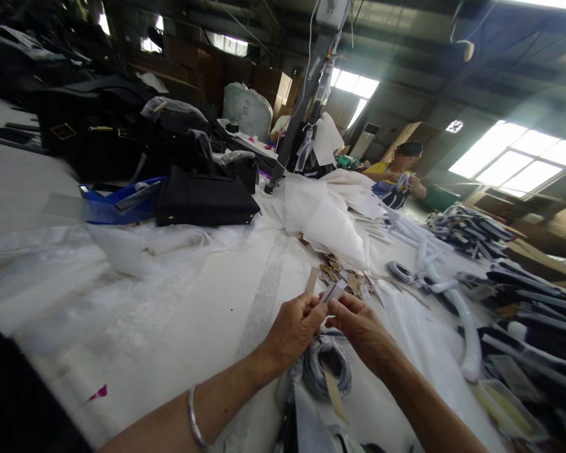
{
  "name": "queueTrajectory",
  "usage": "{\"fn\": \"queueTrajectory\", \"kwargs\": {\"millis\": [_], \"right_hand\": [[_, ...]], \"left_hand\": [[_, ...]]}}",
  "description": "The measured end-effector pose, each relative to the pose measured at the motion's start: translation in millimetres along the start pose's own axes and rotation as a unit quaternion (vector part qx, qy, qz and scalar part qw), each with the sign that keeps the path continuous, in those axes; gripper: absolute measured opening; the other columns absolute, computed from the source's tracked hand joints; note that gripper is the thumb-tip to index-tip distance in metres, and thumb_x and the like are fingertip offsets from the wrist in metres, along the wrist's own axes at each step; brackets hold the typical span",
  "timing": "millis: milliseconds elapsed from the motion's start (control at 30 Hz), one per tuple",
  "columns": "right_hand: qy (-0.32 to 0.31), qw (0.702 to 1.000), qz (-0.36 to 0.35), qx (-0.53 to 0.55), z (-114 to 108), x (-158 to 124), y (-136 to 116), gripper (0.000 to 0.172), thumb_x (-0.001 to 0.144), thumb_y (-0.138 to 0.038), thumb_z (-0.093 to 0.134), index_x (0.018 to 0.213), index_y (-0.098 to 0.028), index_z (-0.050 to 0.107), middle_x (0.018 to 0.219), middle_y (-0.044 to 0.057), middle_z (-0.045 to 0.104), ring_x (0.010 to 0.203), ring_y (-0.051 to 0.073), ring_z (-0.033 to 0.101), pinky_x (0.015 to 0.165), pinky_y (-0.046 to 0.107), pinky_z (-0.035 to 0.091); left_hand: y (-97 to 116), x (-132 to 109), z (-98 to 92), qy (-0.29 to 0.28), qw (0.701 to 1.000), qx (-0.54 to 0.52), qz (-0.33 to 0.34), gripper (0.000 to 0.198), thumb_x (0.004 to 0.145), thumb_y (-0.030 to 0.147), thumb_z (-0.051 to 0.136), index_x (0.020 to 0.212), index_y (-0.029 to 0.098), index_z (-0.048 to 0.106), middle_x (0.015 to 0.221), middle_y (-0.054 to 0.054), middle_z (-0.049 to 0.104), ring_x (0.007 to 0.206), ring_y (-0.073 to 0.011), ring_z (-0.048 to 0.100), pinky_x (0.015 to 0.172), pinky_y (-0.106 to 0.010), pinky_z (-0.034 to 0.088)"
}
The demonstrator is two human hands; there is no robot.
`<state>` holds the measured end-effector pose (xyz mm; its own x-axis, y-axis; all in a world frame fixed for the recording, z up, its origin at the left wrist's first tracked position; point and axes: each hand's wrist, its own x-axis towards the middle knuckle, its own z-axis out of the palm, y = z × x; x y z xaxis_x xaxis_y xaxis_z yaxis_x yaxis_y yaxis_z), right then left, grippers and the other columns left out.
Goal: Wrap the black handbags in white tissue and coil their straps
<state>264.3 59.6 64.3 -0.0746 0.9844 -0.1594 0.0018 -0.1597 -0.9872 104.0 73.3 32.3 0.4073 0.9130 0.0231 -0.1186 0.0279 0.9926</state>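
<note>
Your left hand [295, 327] and right hand [358, 324] meet at mid-worktop, both pinched closed on one small pale tag [333, 292], fingertips at its near end, so it stands just above them. It looks like thin card: very light, stiff enough to hold its shape, but easy to crease, and smooth enough to slip. I would grip it by the edges, with thumb and forefinger close to the end you work on.

Just near of your hands lies a coiled strap [327, 371] in a clear wrapper, soft and floppy, with a paper strip [334, 393] over it. Just beyond the tag is a loose heap of cards [339, 274], and behind that a pile of white cloth [330, 220].

Far left on the worktop [170, 327], a blue tray [94, 211] holds flat dark and pale pieces; what they are I cannot tell. A black bag [202, 198] sits beside it, to its right.
</note>
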Motion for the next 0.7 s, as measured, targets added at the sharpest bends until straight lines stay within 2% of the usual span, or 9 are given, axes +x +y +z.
{"fn": "queueTrajectory", "kwargs": {"millis": [67, 167, 233, 300, 400, 533, 700], "right_hand": [[0.021, 1.0, 0.01, 0.016, -3, 2, 1, 0.03, 0.074, -0.047, 0.081, 0.082, -0.019, 0.074, 0.077, 0.002, 0.066, 0.071, 0.013, 0.056, 0.069, 0.027, 0.046], [0.093, 0.993, 0.024, 0.063, -15, 9, 1, 0.033, 0.065, -0.048, 0.086, 0.07, -0.018, 0.072, 0.067, 0.0, 0.063, 0.066, 0.012, 0.055, 0.065, 0.024, 0.046], [0.138, 0.987, 0.022, 0.08, -27, 14, -1, 0.035, 0.06, -0.047, 0.089, 0.071, -0.018, 0.073, 0.07, 0.001, 0.065, 0.067, 0.012, 0.057, 0.064, 0.024, 0.046], [0.151, 0.986, 0.02, 0.071, -37, 15, -4, 0.036, 0.06, -0.048, 0.089, 0.076, -0.019, 0.074, 0.081, 0.002, 0.068, 0.071, 0.013, 0.059, 0.065, 0.024, 0.048], [0.107, 0.993, 0.036, 0.029, -41, 11, -5, 0.039, 0.066, -0.052, 0.084, 0.086, -0.02, 0.074, 0.091, 0.004, 0.07, 0.074, 0.015, 0.061, 0.065, 0.026, 0.048], [0.024, 0.999, 0.035, -0.031, -23, 2, 1, 0.035, 0.071, -0.051, 0.081, 0.083, -0.019, 0.073, 0.075, 0.002, 0.066, 0.07, 0.016, 0.059, 0.066, 0.029, 0.046], [-0.015, 0.999, 0.032, 0.033, -8, 0, 8, 0.038, 0.076, -0.056, 0.075, 0.082, -0.019, 0.072, 0.075, 0.002, 0.066, 0.068, 0.015, 0.057, 0.068, 0.029, 0.045]], "left_hand": [[-1, 0, 0.4, 0.0, 1.0, 0.0, -0.002, 0.038, 0.091, 0.055, 0.051, 0.083, 0.018, 0.057, 0.061, 0.004, 0.057, 0.043, -0.0087, 0.049, 0.041, -0.018, 0.037], [-6, 1, 0.5, -0.009, 1.0, -0.012, -0.006, 0.036, 0.091, 0.054, 0.051, 0.089, 0.018, 0.057, 0.063, 0.004, 0.058, 0.044, -0.0094, 0.052, 0.04, -0.018, 0.038], [-9, 2, 0.7, -0.016, 1.0, -0.021, -0.009, 0.036, 0.09, 0.055, 0.053, 0.091, 0.018, 0.057, 0.065, 0.004, 0.059, 0.046, -0.0099, 0.053, 0.04, -0.018, 0.039], [-11, 3, 1.2, -0.019, 0.999, -0.023, -0.011, 0.038, 0.088, 0.056, 0.054, 0.091, 0.018, 0.056, 0.066, 0.003, 0.059, 0.047, -0.0101, 0.054, 0.041, -0.018, 0.04], [-10, 2, 2.5, -0.023, 1.0, -0.015, -0.013, 0.039, 0.087, 0.057, 0.055, 0.091, 0.018, 0.056, 0.067, 0.003, 0.059, 0.046, -0.0098, 0.053, 0.041, -0.018, 0.039], [-7, -1, 3.8, -0.029, 1.0, 0.007, -0.008, 0.035, 0.087, 0.052, 0.056, 0.091, 0.018, 0.058, 0.067, 0.003, 0.059, 0.047, -0.0096, 0.052, 0.044, -0.019, 0.04], [-6, -2, 2.4, -0.031, 0.999, 0.026, 0.001, 0.033, 0.088, 0.05, 0.055, 0.092, 0.018, 0.059, 0.071, 0.001, 0.062, 0.05, -0.0109, 0.054, 0.044, -0.019, 0.042]]}}
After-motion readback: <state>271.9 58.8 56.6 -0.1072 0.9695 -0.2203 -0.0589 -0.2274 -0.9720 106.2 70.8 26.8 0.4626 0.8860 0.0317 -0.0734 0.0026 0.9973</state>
